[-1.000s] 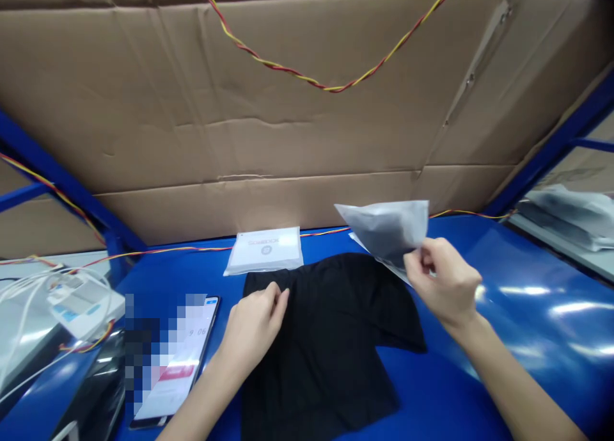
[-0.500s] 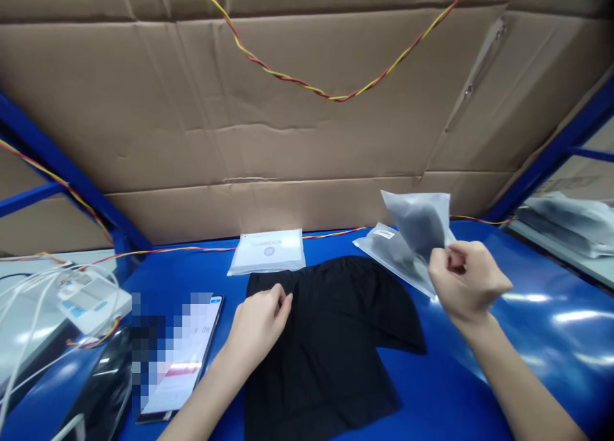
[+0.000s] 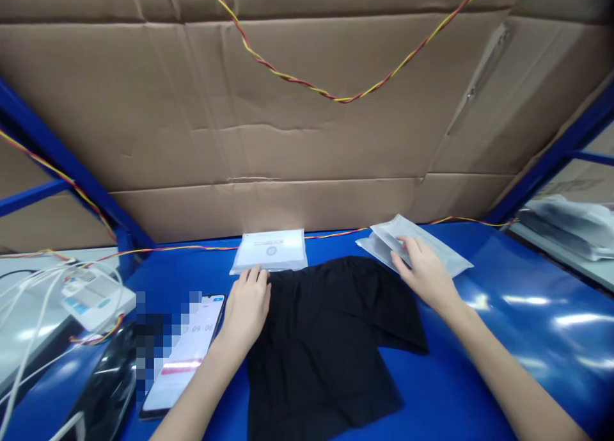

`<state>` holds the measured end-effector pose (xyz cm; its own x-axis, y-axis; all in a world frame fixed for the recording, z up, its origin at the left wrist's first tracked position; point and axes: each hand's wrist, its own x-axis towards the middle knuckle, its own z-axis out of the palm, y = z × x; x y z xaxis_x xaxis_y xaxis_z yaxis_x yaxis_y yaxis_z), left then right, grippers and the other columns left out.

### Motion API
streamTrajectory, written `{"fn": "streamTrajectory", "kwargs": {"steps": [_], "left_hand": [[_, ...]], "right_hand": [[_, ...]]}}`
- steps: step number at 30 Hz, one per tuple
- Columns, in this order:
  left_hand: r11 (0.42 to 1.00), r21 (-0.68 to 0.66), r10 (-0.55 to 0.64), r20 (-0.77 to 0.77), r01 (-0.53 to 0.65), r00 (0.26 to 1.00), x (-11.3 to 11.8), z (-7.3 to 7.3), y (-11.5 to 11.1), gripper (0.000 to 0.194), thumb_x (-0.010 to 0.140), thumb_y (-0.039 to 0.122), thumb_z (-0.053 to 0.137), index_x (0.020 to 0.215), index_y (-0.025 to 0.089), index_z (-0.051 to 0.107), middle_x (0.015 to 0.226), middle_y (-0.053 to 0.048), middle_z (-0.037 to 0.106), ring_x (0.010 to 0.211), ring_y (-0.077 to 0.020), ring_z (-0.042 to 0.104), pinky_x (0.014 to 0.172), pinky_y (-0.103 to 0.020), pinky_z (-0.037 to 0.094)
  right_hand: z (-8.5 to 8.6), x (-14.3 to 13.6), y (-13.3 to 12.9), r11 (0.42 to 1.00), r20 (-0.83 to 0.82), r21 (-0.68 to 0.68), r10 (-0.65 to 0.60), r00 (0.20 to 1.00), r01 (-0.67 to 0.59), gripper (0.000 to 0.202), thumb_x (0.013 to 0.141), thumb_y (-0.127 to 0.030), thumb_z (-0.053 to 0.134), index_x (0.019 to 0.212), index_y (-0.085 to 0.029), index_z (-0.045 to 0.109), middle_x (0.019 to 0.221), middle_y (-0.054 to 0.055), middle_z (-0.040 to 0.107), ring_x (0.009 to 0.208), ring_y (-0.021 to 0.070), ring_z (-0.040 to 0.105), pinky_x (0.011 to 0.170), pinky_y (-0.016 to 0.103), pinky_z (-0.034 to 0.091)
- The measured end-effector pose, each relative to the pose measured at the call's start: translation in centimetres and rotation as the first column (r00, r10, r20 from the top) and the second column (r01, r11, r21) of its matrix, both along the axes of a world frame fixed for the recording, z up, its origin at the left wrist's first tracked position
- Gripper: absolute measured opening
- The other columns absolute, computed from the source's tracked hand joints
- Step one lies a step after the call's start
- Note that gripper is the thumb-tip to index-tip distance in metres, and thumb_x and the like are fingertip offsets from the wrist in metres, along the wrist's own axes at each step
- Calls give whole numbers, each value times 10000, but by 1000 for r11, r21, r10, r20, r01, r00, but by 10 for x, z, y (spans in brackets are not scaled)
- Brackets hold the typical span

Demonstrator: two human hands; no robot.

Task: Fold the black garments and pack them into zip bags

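Observation:
A black garment (image 3: pixel 321 345) lies spread on the blue table (image 3: pixel 451 377). My left hand (image 3: pixel 247 303) rests palm down on its upper left edge, fingers extended towards a flat white packet (image 3: pixel 269 250) with printing. At the right, my right hand (image 3: pixel 425 268) is at a frosted plastic bag (image 3: pixel 444 246), thumb and fingers apart. Another frosted bag (image 3: pixel 371 246) lies partly beneath that one, just behind the garment's right side.
A phone (image 3: pixel 185 361) with a lit screen lies left of the garment. Further left are a white device (image 3: pixel 98 300), white cables (image 3: pixel 41 300) and a black plastic item (image 3: pixel 108 377). Frosted bags (image 3: pixel 570 226) sit at the far right, cardboard (image 3: pixel 307 140) behind.
My right hand has lowered the raised frosted bag onto the other one and opened its fingers. My left hand has shifted slightly left and its fingers have straightened.

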<state>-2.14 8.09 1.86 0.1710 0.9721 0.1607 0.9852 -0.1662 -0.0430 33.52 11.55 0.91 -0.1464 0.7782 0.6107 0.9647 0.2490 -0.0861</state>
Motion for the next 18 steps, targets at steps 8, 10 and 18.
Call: {"fn": "streamTrajectory", "kwargs": {"steps": [8,10,18], "left_hand": [[1000,-3,12,-25,-12,1000,-6,-3,7,311,895,86,354,1103,138,580,1039,-147,637,1024,-272,581,869,-360,450],[1000,13,27,-34,-26,999,-7,-5,7,331,869,53,365,1103,126,588,1025,-151,631,1004,-279,578,855,-370,452],[992,84,97,-46,-93,994,-13,-9,7,394,744,-69,385,1015,71,634,909,-160,625,907,-297,568,776,-379,462]], "right_hand": [[-31,-39,2,908,-84,-244,331,940,-341,394,934,-141,327,1283,-161,508,1319,133,560,1214,257,528,1020,428,440],[-36,-40,5,910,-83,-254,318,944,-329,408,930,-134,317,1289,-151,509,1330,140,553,1214,268,526,1015,441,444],[-30,-39,4,932,-122,-271,213,969,-239,305,921,-214,363,1077,-165,620,963,124,649,916,269,593,838,411,490]]}}
